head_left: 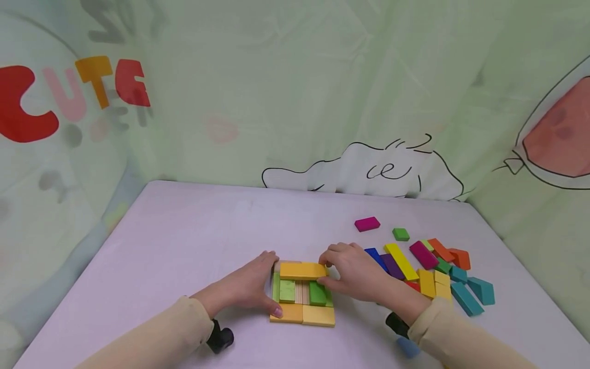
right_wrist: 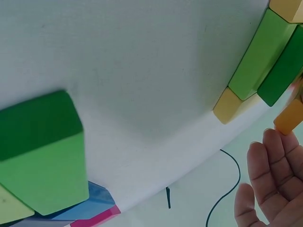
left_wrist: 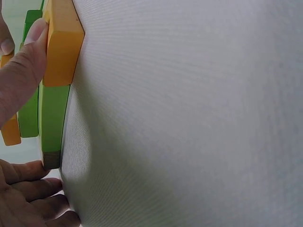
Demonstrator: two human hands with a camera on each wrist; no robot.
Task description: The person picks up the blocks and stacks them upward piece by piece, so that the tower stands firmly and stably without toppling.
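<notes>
Long yellow block lying crosswise on top of the block stack mid-desk, long axis left to right. Right hand pinching its right end, fingers curled round it. Left hand flat against the stack's left side, fingers straight. Loose coloured blocks scattered just right; no containers.

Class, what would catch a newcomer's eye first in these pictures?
First, the square stack of yellow and green wooden blocks near the table's front edge, with the left hand steadying its left side and the right hand pinching the long yellow block on top. Next, the scattered colourful blocks to the right.
</notes>
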